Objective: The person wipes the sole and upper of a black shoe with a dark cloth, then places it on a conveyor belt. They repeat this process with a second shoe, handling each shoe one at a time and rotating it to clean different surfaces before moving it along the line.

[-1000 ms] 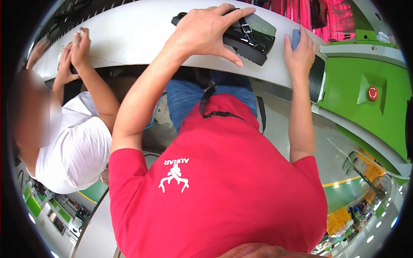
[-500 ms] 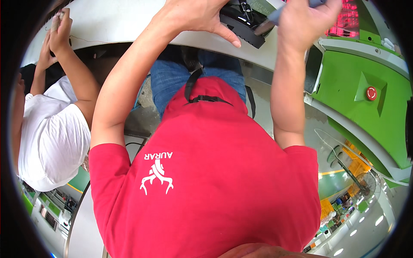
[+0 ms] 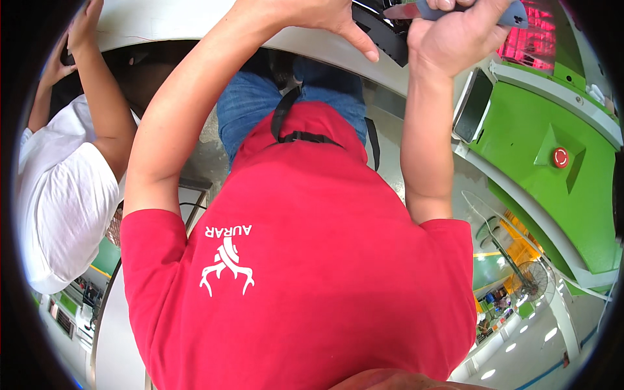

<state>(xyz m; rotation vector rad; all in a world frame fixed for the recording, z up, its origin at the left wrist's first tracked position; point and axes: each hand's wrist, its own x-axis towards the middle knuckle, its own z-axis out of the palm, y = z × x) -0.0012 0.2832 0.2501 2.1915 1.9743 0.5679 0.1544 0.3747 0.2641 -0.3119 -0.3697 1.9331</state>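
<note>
A black shoe (image 3: pixel 385 40) with a thick dark sole lies at the table's near edge, partly cut off by the top of the picture. My left hand (image 3: pixel 318 14) is around its left side, with the thumb stretched along the sole; its other fingers run out of view. In my closed right hand (image 3: pixel 458 40) is a hand tool (image 3: pixel 513 14) with a grey-blue handle. Its flat, reddish tip points left over the shoe; I cannot tell whether it touches, or whether it is a brush or a blade.
The white table (image 3: pixel 162 19) curves across the top. At right stands a green machine (image 3: pixel 526 117) with a red stop button (image 3: pixel 560 157) and a dark screen (image 3: pixel 473 104). A person in a white shirt (image 3: pixel 71 195) sits at left. A fan (image 3: pixel 530 279) stands behind.
The tool has turned from a downward slant to nearly level, its tip moving up from the sole. My left hand stays by the shoe. The whole view has shifted slightly.
</note>
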